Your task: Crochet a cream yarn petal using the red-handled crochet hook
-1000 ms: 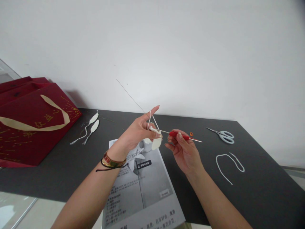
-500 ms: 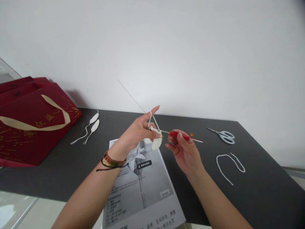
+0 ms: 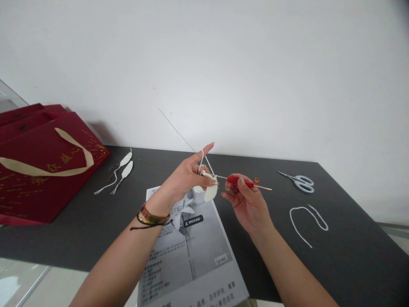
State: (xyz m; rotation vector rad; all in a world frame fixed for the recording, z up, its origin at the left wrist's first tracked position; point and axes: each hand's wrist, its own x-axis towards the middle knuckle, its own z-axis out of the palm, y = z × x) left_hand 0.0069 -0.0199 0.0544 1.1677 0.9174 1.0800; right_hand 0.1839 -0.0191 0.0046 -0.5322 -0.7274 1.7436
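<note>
Head view: around the printed sheet (image 3: 188, 251) lie scissors (image 3: 298, 181) and a yarn scrap (image 3: 306, 219) rightward, a red bag (image 3: 41, 166) leftward. Above it, the left hand (image 3: 183, 179) pinches the white crochet piece (image 3: 210, 192); the right hand (image 3: 246, 200) grips the red hook (image 3: 244, 183). Nothing has moved since earlier.

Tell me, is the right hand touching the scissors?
Apart. The head view shows bare table between the right hand and the scissors.

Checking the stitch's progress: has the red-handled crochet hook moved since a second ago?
No. The red-handled crochet hook, held by the right hand, keeps its place relative to the pale-handled scissors.
</note>
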